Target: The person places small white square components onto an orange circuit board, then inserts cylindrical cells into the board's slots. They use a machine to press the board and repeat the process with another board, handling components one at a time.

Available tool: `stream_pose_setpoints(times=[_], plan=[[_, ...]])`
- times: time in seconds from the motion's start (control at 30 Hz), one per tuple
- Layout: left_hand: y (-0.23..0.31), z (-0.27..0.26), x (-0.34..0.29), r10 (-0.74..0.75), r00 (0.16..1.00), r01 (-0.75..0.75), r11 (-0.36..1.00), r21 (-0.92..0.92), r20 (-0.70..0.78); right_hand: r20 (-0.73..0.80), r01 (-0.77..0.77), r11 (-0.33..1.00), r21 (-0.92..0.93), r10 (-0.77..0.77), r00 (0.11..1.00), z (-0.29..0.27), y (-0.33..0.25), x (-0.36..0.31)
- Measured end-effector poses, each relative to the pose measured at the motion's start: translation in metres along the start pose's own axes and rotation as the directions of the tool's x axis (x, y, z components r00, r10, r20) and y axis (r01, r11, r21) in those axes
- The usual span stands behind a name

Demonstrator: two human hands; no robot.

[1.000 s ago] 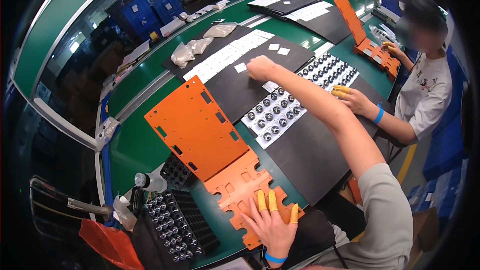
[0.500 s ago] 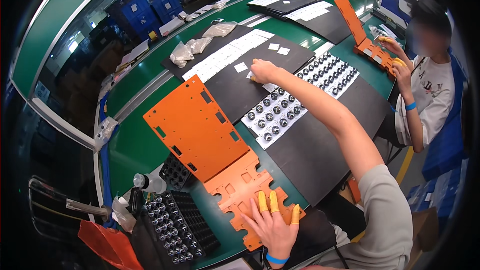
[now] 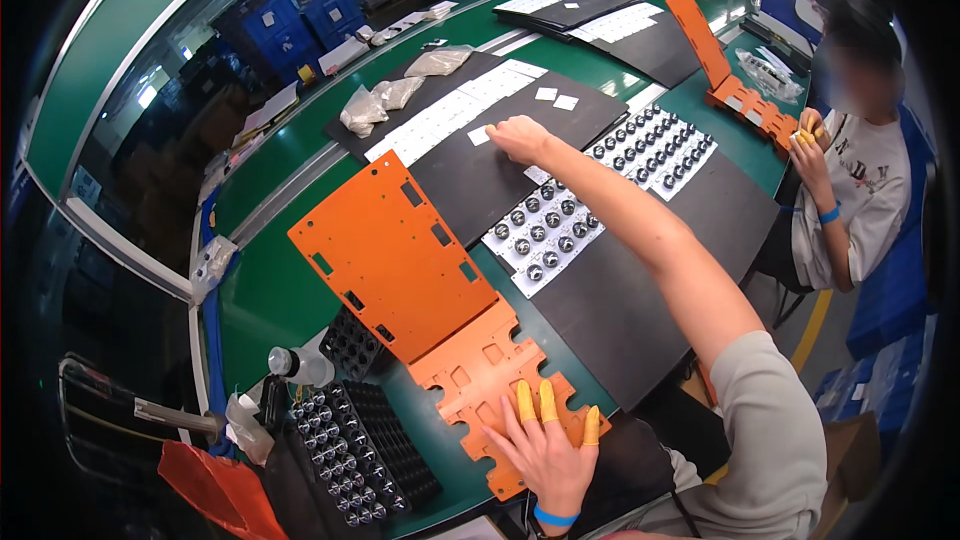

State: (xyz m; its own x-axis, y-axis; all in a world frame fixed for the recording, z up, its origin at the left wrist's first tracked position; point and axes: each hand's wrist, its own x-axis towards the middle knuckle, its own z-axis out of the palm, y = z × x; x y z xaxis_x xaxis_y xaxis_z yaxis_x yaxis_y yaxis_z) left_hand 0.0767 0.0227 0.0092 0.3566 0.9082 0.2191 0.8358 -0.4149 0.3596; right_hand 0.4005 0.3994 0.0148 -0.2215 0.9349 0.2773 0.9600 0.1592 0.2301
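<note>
My left hand (image 3: 550,460) lies flat with its fingers spread on the lower plate of a hinged orange fixture (image 3: 470,355). Yellow finger cots cover several of its fingertips. The fixture's upper plate (image 3: 390,260) is tilted up and has slots and small holes. My right arm stretches across to a black board (image 3: 450,180). There my right hand (image 3: 518,140) is closed, its yellow-tipped finger at the edge of a small white square (image 3: 479,137). Anything inside its fingers is hidden. Two more white squares (image 3: 556,98) lie farther right on that board.
White panels with rows of shiny dark lenses (image 3: 545,230) lie right of the fixture, beside a black sheet (image 3: 620,310). Trays of lenses (image 3: 345,455) and a bottle (image 3: 300,367) stand at left. Plastic bags (image 3: 380,100) rest behind. A co-worker (image 3: 850,160) sits right, near another orange fixture (image 3: 745,105).
My right hand has shifted slightly left, to the white square's edge. My left hand stays put. The co-worker's hands have come together away from their fixture.
</note>
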Motion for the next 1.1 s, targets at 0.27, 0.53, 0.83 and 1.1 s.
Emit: stream_pose_setpoints(times=[0.27, 0.53, 0.83, 1.1], plan=[[-0.001, 0.0, 0.0, 0.033, 0.998, -0.032, 0.999, 0.017, -0.051, 0.008, 0.084, 0.991, -0.102, -0.084, 0.996, -0.025, 0.01, -0.044], [0.002, 0.0, 0.0, 0.013, 0.997, -0.013, 1.0, 0.003, -0.07, 0.152, -0.069, 0.994, 0.088, 0.055, 0.987, -0.03, 0.001, -0.071], [-0.001, 0.0, -0.001, 0.013, 0.999, -0.012, 1.0, 0.011, -0.05, 0.368, -0.166, 0.971, 0.172, 0.093, 0.925, -0.052, -0.023, -0.059], [0.001, 0.0, 0.001, -0.021, 0.998, 0.02, 1.0, -0.014, -0.053, 0.406, -0.155, 0.983, 0.098, 0.102, 0.908, -0.058, -0.041, -0.043]])
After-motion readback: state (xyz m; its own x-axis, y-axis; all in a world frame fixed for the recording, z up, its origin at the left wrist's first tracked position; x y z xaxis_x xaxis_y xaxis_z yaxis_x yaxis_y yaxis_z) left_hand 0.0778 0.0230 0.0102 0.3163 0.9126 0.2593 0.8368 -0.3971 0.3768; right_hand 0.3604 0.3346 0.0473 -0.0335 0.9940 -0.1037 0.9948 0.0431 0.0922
